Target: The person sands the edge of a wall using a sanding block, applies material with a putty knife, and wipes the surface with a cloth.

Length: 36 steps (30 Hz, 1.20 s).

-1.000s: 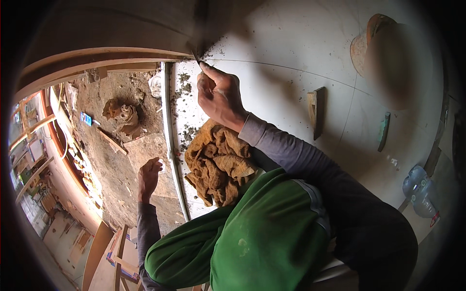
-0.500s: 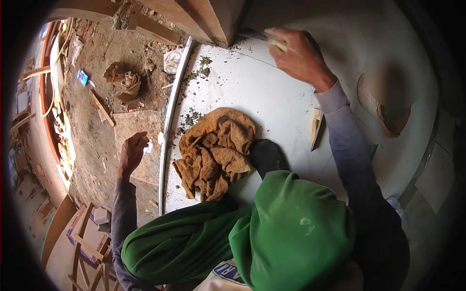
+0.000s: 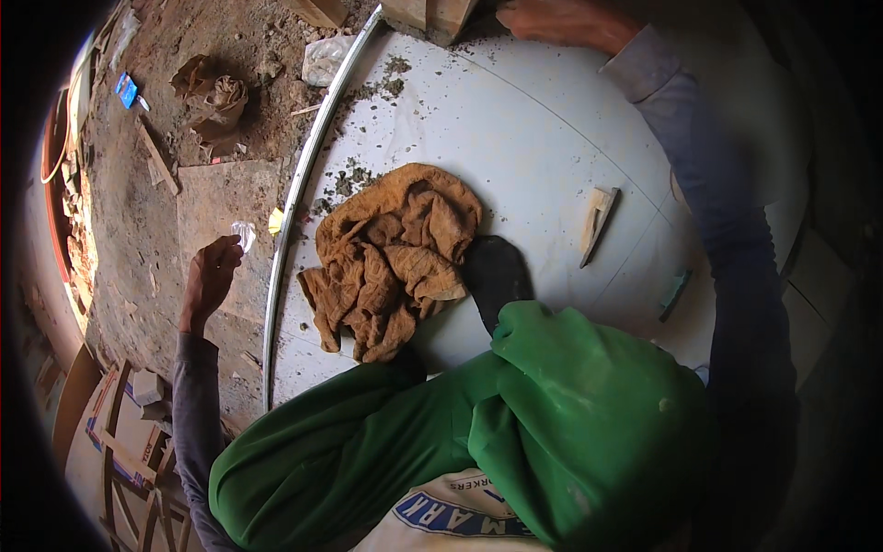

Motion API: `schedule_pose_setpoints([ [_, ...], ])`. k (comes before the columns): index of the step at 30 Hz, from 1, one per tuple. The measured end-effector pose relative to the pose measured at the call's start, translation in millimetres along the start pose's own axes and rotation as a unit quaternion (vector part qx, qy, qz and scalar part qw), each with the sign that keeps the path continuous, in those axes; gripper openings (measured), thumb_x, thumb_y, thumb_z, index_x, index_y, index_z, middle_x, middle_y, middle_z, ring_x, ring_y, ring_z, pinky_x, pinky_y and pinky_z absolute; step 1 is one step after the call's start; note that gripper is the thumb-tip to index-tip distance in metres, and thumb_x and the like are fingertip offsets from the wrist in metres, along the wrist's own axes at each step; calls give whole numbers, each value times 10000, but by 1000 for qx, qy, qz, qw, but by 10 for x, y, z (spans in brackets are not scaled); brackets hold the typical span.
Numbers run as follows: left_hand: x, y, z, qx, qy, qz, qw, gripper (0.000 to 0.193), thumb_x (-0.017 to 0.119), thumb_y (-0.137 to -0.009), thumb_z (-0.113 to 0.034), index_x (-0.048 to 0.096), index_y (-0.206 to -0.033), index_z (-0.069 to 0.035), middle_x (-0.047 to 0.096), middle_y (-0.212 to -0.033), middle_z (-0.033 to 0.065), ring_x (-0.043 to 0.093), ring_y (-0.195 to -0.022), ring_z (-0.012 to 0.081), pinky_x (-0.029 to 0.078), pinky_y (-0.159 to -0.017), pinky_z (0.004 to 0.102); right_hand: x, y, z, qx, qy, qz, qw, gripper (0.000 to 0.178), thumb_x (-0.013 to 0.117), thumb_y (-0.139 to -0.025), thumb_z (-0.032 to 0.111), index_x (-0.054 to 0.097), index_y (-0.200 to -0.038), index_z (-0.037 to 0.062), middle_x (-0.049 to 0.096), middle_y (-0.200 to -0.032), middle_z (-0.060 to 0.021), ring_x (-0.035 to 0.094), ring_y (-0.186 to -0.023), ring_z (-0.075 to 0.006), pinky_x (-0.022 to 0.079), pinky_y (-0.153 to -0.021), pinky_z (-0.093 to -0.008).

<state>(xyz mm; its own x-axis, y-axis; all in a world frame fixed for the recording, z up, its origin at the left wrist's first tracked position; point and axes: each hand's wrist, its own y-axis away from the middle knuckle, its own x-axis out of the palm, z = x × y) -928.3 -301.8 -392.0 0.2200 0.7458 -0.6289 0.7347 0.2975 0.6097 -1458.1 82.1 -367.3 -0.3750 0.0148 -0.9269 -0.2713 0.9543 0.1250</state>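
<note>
My right hand (image 3: 570, 20) reaches to the top edge, beside the foot of a wooden post (image 3: 432, 18). Its fingers are bent, and the edge cuts them off, as it does the pale-handled scraper they gripped a moment ago. Out to the left, my left hand (image 3: 212, 276) hangs with loosely curled fingers and nothing visible in them. Its fingertips overlap a clear plastic scrap (image 3: 244, 235) on the dirt-covered ground. Between my hands a crumpled brown cloth (image 3: 391, 267) lies on the white tiles (image 3: 543, 138), touching my dark shoe (image 3: 497, 276).
A metal edging strip (image 3: 285, 230) borders the tiles. Grey mortar crumbs (image 3: 349, 177) lie along it. A wooden wedge (image 3: 596, 225) and a green piece (image 3: 675, 294) rest to the right. Crumpled brown paper (image 3: 216, 101) and a wood stick (image 3: 158, 155) lie left.
The view has shifted, so the post and my right hand now sit at the top edge. The scraper has gone out of sight. My left hand's fingers look more drawn together.
</note>
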Motion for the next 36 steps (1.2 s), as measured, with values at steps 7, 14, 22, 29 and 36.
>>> schedule_pose_setpoints([
  [7,-2,42,36,-14,-13,-6,1000,408,619,-1079,-283,724,-1302,42,792,-1016,211,769,-901,277,593,-841,397,-138,-114,86,176,-259,-116,943,132,661,-785,51,649,-679,-27,611,-667,-207,628,-618,-356,505,-613,-511],
  [14,34,37,32,-13,2,-15,1000,392,636,-1074,-277,732,-1289,37,787,-998,208,768,-911,258,592,-848,386,-390,-197,204,306,-360,-72,878,80,618,-769,30,662,-771,-37,639,-704,-263,643,-633,-432,499,-639,-530],
  [22,-41,89,97,-8,7,-6,1000,390,638,-1079,-277,733,-1291,36,788,-1018,174,758,-933,230,590,-857,373,-215,-266,280,308,-308,-22,900,124,637,-771,23,631,-680,-60,678,-755,-292,662,-643,-432,514,-669,-535],
  [29,-28,45,109,-9,-1,-10,1000,390,624,-1083,-271,731,-1293,40,794,-1045,188,762,-947,235,591,-864,380,79,-188,325,249,-284,-121,918,113,624,-815,18,602,-726,-49,645,-725,-280,624,-613,-418,496,-644,-529],
  [36,-22,35,120,-1,11,-16,1000,387,619,-1085,-263,722,-1308,36,781,-1005,157,737,-894,220,586,-832,373,172,-161,378,288,-332,-55,897,114,625,-844,21,595,-739,-15,600,-675,-246,577,-560,-345,464,-581,-521],
])
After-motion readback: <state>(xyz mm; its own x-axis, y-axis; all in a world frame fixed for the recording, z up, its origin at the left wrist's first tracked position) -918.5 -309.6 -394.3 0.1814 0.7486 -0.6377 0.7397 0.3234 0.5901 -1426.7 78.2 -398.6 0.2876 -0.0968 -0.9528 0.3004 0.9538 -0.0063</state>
